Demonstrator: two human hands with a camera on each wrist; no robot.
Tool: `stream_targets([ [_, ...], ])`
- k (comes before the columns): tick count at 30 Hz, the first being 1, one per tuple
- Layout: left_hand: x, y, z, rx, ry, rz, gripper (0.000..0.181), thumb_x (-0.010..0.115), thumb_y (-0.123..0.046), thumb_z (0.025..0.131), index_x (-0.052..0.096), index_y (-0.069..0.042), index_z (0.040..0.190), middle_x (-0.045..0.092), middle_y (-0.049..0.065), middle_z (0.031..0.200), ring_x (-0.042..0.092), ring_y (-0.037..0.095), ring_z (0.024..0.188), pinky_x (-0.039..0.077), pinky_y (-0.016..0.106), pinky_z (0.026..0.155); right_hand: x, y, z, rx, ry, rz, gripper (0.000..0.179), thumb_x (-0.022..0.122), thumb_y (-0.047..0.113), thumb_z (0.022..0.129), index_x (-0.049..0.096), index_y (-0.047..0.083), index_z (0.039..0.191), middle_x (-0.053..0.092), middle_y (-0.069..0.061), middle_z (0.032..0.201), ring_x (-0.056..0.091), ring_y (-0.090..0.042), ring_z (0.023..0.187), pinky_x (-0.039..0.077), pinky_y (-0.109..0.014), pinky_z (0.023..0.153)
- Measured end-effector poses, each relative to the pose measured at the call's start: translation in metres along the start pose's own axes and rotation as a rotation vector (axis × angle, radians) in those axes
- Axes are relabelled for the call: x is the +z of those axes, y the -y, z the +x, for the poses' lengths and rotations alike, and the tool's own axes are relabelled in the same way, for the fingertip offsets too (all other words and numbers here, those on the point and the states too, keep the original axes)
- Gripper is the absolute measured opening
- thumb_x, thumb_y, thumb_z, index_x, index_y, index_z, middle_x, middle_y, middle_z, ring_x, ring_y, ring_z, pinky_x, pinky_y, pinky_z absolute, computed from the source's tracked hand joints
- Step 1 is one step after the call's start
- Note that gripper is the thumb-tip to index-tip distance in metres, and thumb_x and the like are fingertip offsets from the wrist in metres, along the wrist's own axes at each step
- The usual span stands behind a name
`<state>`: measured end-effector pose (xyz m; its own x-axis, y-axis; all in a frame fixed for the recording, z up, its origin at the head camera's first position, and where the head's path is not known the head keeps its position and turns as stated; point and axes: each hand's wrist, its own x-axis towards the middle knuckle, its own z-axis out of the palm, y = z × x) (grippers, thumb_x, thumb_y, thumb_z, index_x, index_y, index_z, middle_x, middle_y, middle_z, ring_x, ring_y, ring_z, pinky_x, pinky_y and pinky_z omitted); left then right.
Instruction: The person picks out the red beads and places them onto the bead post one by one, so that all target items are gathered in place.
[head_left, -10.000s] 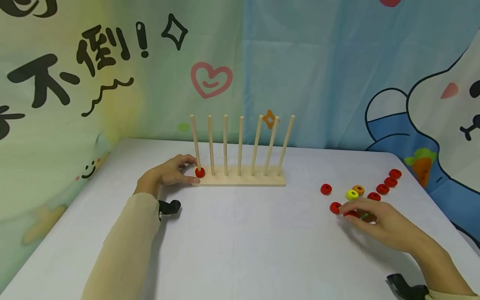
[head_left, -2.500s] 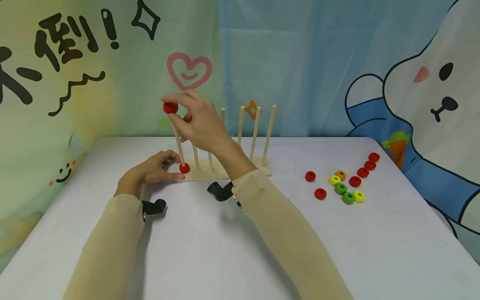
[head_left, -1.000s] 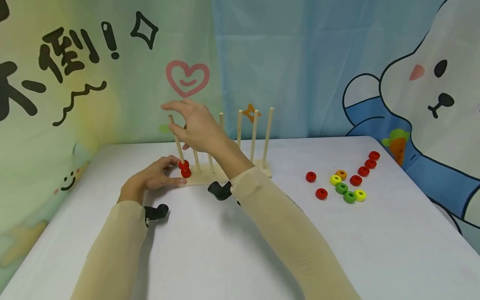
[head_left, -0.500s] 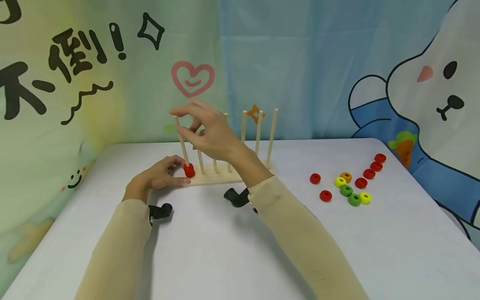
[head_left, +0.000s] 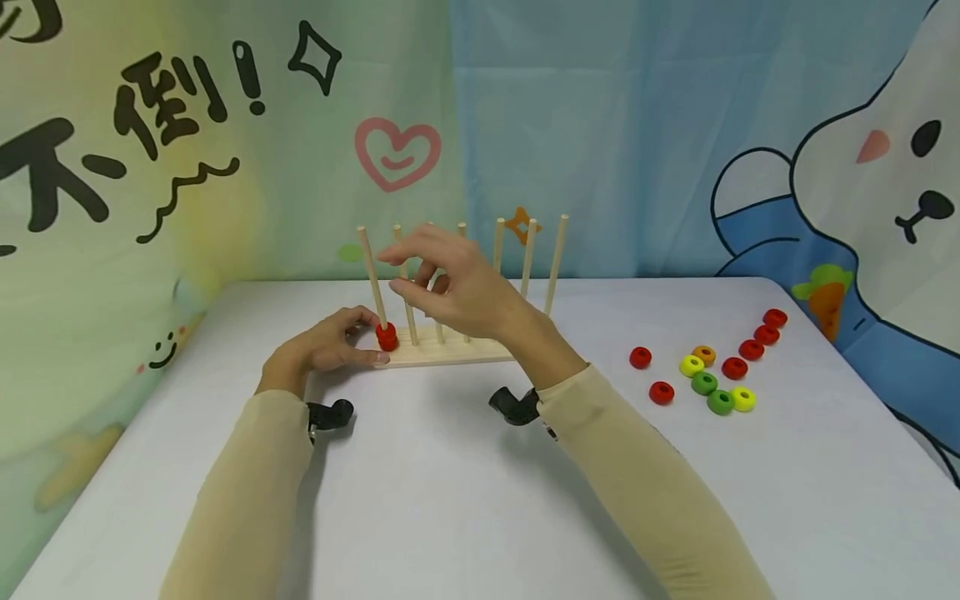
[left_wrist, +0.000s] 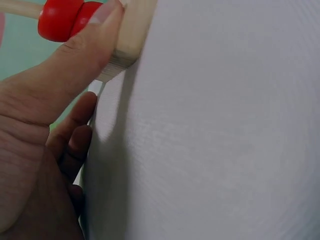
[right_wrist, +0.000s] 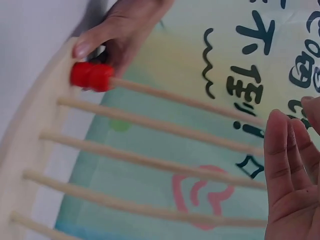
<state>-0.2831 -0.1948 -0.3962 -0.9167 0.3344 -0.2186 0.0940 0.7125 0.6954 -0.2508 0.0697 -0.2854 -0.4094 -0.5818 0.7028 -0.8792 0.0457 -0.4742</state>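
A pale wooden peg stand [head_left: 450,355] with several upright dowels stands on the table. My left hand [head_left: 330,343] grips its left end, the thumb [left_wrist: 92,42] pressed on the base and the fingers around the far side. Two red beads [head_left: 386,337] sit stacked at the foot of the leftmost dowel, also seen as red beads [right_wrist: 92,76] in the right wrist view. My right hand [head_left: 468,283] hangs in the air in front of the dowels, right of the leftmost one, fingers loosely bent and apart, holding nothing. It hides parts of the middle dowels.
Loose beads lie on the white table [head_left: 450,483] to the right: several red beads [head_left: 752,349], an orange bead [head_left: 703,355], two yellow, one a yellow bead [head_left: 742,398], and two green, one a green bead [head_left: 703,383]. A printed cloth [head_left: 555,150] hangs behind.
A red bead the right hand carried to the top of the leftmost dowel has been let go and dropped onto the other. The right hand has since moved right. The left hand stays at the stand.
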Motion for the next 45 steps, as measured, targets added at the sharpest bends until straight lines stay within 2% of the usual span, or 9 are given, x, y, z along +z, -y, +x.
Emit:
stream_targets([
  [11, -0.001, 0.002, 0.001, -0.006, 0.001, -0.015, 0.063, 0.084, -0.039, 0.078, 0.049, -0.014, 0.126, 0.039, 0.013, 0.143, 0.034, 0.040, 0.133, 0.023, 0.058, 0.112, -0.011, -0.010, -0.032, 0.092, 0.049, -0.021, 0.027, 0.071, 0.011, 0.091, 0.066, 0.011, 0.117, 0.062, 0.000, 0.109, 0.061, -0.008, 0.073, 0.055, -0.027, 0.059],
  [15, -0.005, 0.000, 0.002, -0.023, 0.004, 0.007, 0.064, 0.084, -0.040, 0.077, 0.050, -0.016, 0.125, 0.040, 0.011, 0.141, 0.034, 0.039, 0.132, 0.024, 0.059, 0.112, -0.015, -0.013, -0.039, 0.094, 0.042, -0.017, 0.024, 0.071, 0.011, 0.090, 0.067, 0.011, 0.114, 0.065, -0.002, 0.106, 0.061, -0.010, 0.072, 0.055, -0.027, 0.058],
  [22, -0.009, -0.002, 0.003, 0.003, 0.019, 0.001, 0.059, 0.085, -0.035, 0.078, 0.050, -0.013, 0.120, 0.042, 0.011, 0.136, 0.034, 0.041, 0.133, 0.023, 0.058, 0.113, -0.022, -0.018, -0.050, 0.108, 0.028, -0.043, 0.023, 0.072, 0.010, 0.090, 0.068, 0.010, 0.113, 0.064, 0.000, 0.101, 0.060, -0.013, 0.073, 0.055, -0.029, 0.058],
  [31, -0.004, -0.001, 0.004, -0.004, 0.024, 0.006, 0.060, 0.084, -0.038, 0.078, 0.050, -0.015, 0.121, 0.040, 0.011, 0.139, 0.034, 0.040, 0.134, 0.024, 0.058, 0.112, -0.041, -0.022, -0.072, 0.141, 0.071, -0.120, 0.023, 0.073, 0.009, 0.089, 0.068, 0.011, 0.111, 0.066, -0.001, 0.103, 0.062, -0.010, 0.073, 0.055, -0.028, 0.059],
  [38, -0.004, -0.002, 0.002, -0.019, 0.023, -0.002, 0.062, 0.085, -0.038, 0.077, 0.049, -0.014, 0.121, 0.039, 0.012, 0.141, 0.034, 0.040, 0.133, 0.024, 0.059, 0.112, -0.058, -0.021, -0.091, 0.200, 0.089, -0.170, 0.023, 0.073, 0.010, 0.088, 0.068, 0.012, 0.111, 0.066, 0.004, 0.102, 0.061, -0.009, 0.075, 0.056, -0.030, 0.060],
  [45, -0.003, 0.001, 0.003, -0.014, 0.015, 0.004, 0.063, 0.085, -0.039, 0.076, 0.049, -0.014, 0.122, 0.040, 0.011, 0.140, 0.034, 0.039, 0.133, 0.024, 0.059, 0.112, -0.070, -0.023, -0.110, 0.217, 0.089, -0.176, 0.026, 0.075, 0.008, 0.087, 0.068, 0.012, 0.112, 0.068, -0.002, 0.100, 0.061, -0.011, 0.074, 0.056, -0.027, 0.059],
])
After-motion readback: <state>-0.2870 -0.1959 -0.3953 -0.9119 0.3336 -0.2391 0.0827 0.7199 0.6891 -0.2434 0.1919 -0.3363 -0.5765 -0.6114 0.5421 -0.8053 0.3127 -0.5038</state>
